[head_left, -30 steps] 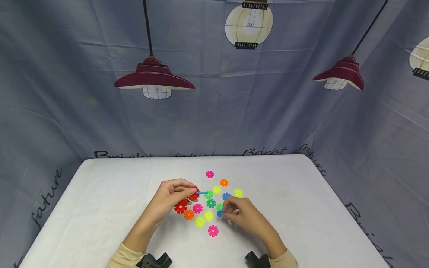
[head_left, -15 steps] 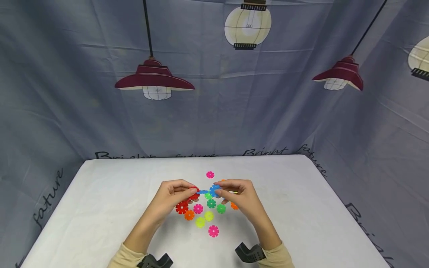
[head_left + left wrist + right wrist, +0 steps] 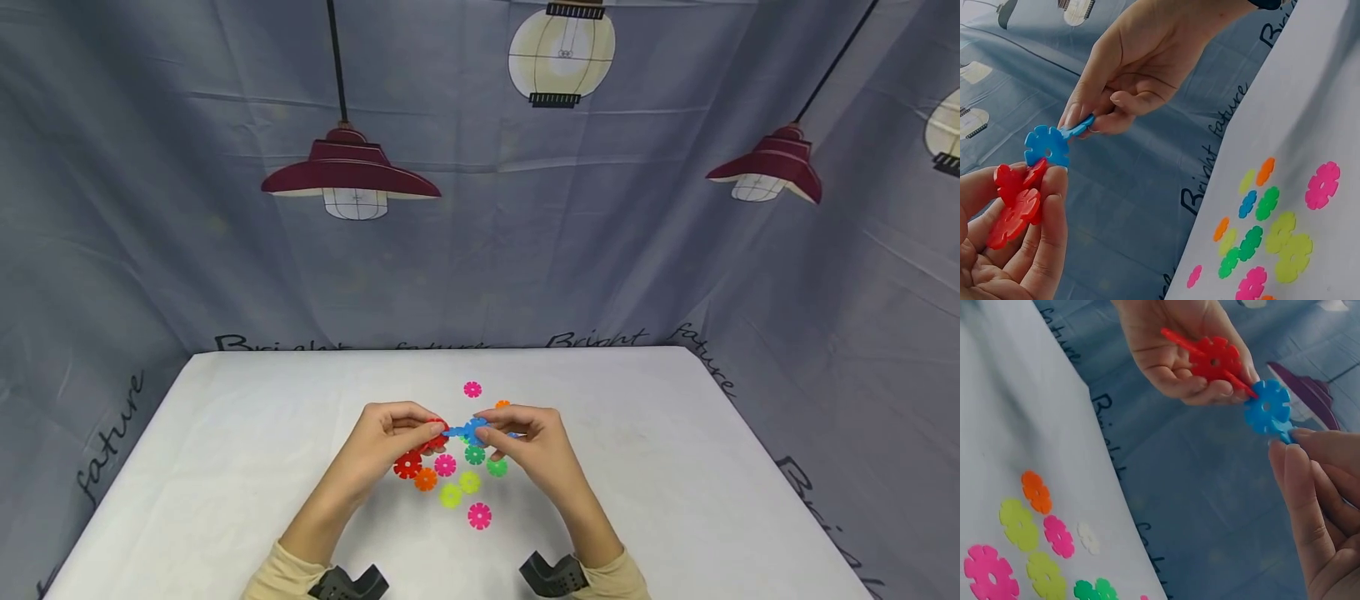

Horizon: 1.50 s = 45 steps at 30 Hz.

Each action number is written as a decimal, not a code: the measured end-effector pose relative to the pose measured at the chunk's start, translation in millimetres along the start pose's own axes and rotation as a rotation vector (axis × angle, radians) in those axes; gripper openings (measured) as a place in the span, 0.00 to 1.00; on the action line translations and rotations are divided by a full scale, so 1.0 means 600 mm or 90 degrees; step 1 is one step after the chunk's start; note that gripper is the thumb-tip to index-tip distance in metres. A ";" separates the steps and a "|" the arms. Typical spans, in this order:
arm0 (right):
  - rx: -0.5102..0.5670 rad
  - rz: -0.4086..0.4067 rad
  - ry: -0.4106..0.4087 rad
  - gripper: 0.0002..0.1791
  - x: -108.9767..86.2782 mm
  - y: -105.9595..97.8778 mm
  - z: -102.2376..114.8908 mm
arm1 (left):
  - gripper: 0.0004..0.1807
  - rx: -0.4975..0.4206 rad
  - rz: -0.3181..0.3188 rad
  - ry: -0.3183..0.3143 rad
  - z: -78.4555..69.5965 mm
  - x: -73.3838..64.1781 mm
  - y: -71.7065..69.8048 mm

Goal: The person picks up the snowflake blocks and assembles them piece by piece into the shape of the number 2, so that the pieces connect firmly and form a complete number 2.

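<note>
My left hand [image 3: 397, 435] grips a cluster of linked red notched discs [image 3: 1015, 217], low in the left wrist view. At the cluster's end, a blue notched disc [image 3: 1046, 147] stands with its edge at a red disc. From the other side my right hand [image 3: 536, 435] pinches a second blue notched disc [image 3: 1282, 430] between thumb and fingertips. In both wrist views this second disc meets the rim of the first, set at an angle to it. Both hands are raised over the middle of the table, and their fingertips hide part of the discs.
Loose notched discs lie on the white table [image 3: 225, 467] below the hands: pink [image 3: 480, 516], yellow-green [image 3: 451, 496], orange [image 3: 426, 479] and green [image 3: 475, 455] ones among them. A grey-blue curtain [image 3: 480, 250] printed with lamps hangs behind the table.
My right hand has risen from the table with a blue disc and moved up and left to the blue disc on the red cluster. My left hand has stayed nearly still.
</note>
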State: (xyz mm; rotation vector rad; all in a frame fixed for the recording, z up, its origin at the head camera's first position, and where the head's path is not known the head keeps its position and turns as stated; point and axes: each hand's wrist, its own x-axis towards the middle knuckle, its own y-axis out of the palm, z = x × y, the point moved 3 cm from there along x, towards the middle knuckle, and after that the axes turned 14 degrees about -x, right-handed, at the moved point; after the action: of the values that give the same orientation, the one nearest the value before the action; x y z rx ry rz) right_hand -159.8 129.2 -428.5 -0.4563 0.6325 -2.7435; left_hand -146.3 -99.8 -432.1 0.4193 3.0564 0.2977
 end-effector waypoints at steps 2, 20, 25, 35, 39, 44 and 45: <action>0.001 0.003 0.000 0.10 0.001 0.002 0.002 | 0.14 0.001 -0.010 -0.002 -0.001 -0.001 -0.002; 0.028 0.026 0.018 0.10 0.006 0.015 -0.003 | 0.15 0.008 -0.014 0.004 0.006 0.004 -0.001; 0.036 0.010 0.042 0.12 0.003 0.017 -0.008 | 0.15 0.004 0.018 -0.014 0.008 0.000 0.000; 0.064 0.041 0.051 0.09 -0.008 0.034 -0.019 | 0.15 0.041 0.086 -0.058 0.020 -0.013 0.006; 0.070 0.071 0.025 0.10 -0.004 0.044 -0.016 | 0.15 0.033 0.121 -0.046 0.022 -0.007 0.011; 0.061 0.065 0.040 0.11 0.003 0.040 -0.014 | 0.13 0.048 0.111 -0.029 0.017 -0.001 0.013; 0.049 0.059 0.042 0.12 0.005 0.035 -0.016 | 0.13 0.052 0.103 -0.028 0.015 -0.001 0.012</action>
State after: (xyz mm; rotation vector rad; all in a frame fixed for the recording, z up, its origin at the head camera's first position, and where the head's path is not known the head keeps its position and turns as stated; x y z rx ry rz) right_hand -161.8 113.6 -445.8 -0.3119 0.5471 -2.6932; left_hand -143.3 -91.1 -439.6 0.6706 3.0049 0.1672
